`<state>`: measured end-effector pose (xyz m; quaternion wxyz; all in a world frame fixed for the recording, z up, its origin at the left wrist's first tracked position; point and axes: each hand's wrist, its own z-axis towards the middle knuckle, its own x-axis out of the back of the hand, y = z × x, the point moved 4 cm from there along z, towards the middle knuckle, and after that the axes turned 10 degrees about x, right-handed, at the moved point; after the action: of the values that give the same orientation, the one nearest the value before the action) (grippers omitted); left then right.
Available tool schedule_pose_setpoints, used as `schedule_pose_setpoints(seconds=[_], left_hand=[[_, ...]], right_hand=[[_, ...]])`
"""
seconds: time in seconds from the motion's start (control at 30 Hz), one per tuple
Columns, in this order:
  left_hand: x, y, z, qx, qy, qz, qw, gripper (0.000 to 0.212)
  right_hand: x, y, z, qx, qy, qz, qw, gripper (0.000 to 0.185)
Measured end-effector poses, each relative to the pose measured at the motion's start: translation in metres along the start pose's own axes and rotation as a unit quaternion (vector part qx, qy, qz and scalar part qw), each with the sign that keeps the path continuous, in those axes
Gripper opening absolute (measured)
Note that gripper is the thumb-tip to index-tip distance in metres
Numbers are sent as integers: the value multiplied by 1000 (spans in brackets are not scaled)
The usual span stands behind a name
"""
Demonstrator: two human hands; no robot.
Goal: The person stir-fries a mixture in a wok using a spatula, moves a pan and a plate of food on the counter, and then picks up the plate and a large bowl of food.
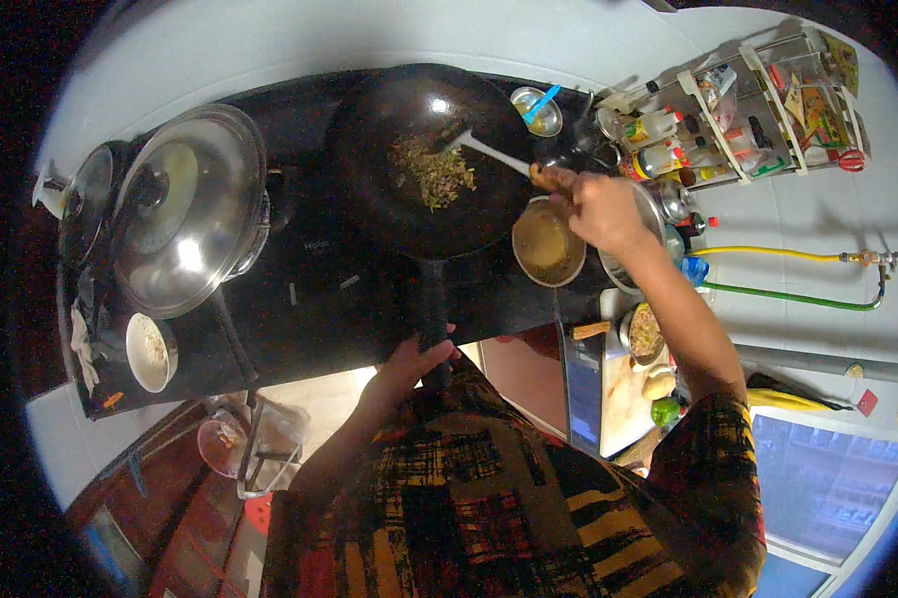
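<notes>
A dark wok (pixel 374 187) rests on the black stove, with chopped food (pixel 437 172) near its middle. My left hand (pixel 415 362) is closed around the wok's black handle (pixel 434 299), close to my body. In my right hand (pixel 602 213) is the wooden handle of a metal spatula (pixel 501 155); its blade reaches into the wok at the food's upper edge. Below that hand stands a round bowl (pixel 548 243) with a yellowish-brown inside.
A large metal lid (pixel 217 164) and a white bowl (pixel 151 353) lie left. A small metal bowl (pixel 557 118) with a blue utensil stands behind. Right are bottles (pixel 652 128) on a rack (pixel 751 97), a cutting board (pixel 619 404), a green pepper (pixel 665 411) and a yellow hose (pixel 770 253).
</notes>
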<state>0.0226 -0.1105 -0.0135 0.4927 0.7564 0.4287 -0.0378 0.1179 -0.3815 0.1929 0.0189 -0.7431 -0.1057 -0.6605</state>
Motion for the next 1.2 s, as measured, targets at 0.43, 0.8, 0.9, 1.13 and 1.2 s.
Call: schedule_pose_setpoints(seconds=[0.43,0.8,0.9,1.13,1.2], left_hand=[[-7,20,-12,79,2,-55,995,55],[-5,17,-5,30,25,9,999,43],[-3,12,-1,15,28,36,999,42],[-7,14,-6,49,22,-15,998,46],[-9,19,-11,46,25,-31,998,48]], right_hand=[[87,-23,-32,-4,-103,45,994,27],[32,-30,9,-148,24,167,975,31],[14,-40,31,-140,80,151,975,32],[8,-75,19,-56,-10,102,993,31],[20,-72,10,-49,-77,66,994,32]])
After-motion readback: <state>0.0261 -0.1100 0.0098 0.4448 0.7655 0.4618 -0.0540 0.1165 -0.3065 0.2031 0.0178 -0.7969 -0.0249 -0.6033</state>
